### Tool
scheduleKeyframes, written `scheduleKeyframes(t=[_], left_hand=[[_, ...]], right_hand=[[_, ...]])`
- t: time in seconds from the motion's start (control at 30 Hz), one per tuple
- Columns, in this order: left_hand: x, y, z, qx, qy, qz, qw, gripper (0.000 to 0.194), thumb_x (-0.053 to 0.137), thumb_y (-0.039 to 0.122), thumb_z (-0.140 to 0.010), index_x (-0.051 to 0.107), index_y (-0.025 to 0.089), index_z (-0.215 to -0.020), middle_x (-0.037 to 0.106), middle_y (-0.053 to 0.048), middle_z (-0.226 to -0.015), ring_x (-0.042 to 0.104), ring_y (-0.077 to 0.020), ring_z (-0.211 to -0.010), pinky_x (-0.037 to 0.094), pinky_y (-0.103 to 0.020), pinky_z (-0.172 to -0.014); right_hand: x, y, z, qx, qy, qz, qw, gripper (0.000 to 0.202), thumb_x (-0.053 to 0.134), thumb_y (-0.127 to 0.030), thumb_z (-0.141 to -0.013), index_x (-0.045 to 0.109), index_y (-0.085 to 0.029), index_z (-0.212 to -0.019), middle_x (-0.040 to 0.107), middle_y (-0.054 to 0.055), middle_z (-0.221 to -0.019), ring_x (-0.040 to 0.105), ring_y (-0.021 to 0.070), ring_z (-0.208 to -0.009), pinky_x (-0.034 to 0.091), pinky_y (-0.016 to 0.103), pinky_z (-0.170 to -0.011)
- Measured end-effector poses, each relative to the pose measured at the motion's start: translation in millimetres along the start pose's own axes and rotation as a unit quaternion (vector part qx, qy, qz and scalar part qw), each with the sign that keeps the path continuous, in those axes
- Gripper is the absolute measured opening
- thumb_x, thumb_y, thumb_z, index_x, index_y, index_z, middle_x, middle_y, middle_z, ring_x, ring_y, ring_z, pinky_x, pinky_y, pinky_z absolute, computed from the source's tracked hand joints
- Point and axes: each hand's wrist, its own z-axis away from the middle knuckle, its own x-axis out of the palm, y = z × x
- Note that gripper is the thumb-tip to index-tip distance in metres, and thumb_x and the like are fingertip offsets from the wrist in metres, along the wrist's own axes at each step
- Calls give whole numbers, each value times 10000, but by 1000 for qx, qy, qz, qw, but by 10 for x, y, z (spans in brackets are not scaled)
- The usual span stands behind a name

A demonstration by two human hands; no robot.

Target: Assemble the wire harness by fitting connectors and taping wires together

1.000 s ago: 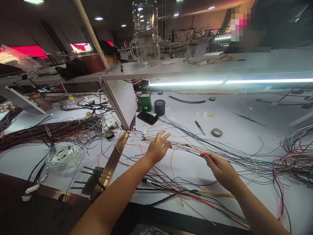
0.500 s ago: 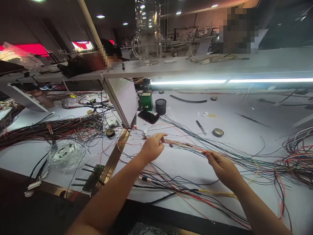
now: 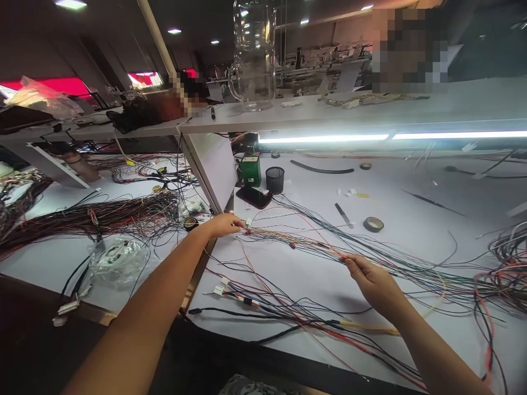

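Note:
A bundle of thin multicoloured wires (image 3: 304,239) stretches across the white table between my two hands. Its left end lies at the fingertips of my left hand (image 3: 224,225), which are closed together on wire ends there; exactly which strands they pinch is too small to tell. A small white connector (image 3: 248,223) is just beside those fingertips. My right hand (image 3: 370,278) pinches the bundle between thumb and forefinger farther right. Dark green and black wires (image 3: 349,237) run behind it. Nearer to me lie black-sleeved cables (image 3: 280,317) with white plugs (image 3: 221,286).
Behind the wires are a phone (image 3: 253,197), a black mesh cup (image 3: 275,180), a green box (image 3: 251,171), tweezers (image 3: 343,215) and a tape roll (image 3: 373,224). An upright panel (image 3: 212,170) stands left, under a shelf holding a glass jug (image 3: 255,60). Tangled wires (image 3: 510,269) lie right.
My left hand has moved left along the wires to their end, uncovering the white plugs near the front. The right hand keeps its pinch in about the same place. The view has shifted slightly.

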Motion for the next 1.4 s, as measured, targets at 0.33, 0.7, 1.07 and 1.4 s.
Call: scheduleKeyframes(t=[0.33, 0.7, 1.07, 1.4], left_hand=[[362, 368, 78, -55, 142, 24, 988, 246, 514, 357, -847, 665, 182, -930, 651, -101, -942, 543, -274, -1013, 388, -353, -852], [1461, 1493, 19, -133, -46, 697, 703, 395, 582, 539, -816, 561, 181, -982, 644, -21, -814, 484, -50, -461, 357, -184, -462], [1648, 1640, 65, -199, 13, 827, 526, 206, 663, 330, -831, 605, 154, -921, 682, -30, -860, 568, -47, -538, 430, -140, -477], [1628, 1680, 486, -71, -25, 846, 528, 200, 733, 198, -746, 645, 133, -913, 661, -81, -999, 640, -138, -729, 497, -238, -612]], right_hand=[[-4, -29, -9, 11, -10, -21, 1000, 407, 384, -552, -893, 640, -246, -972, 678, 18, -751, 619, 205, -696, 466, 294, -651], [18, -96, 8, 15, -14, -30, 999, 427, 367, -561, -884, 638, -240, -963, 593, -2, -643, 564, 194, -630, 434, 292, -614], [48, -132, 13, 30, 14, -44, 998, 415, 370, -540, -881, 641, -238, -969, 605, 2, -664, 565, 196, -644, 417, 288, -627], [82, -63, -11, 55, 23, -49, 997, 438, 368, -559, -867, 643, -243, -997, 628, 4, -669, 584, 209, -657, 438, 308, -644]])
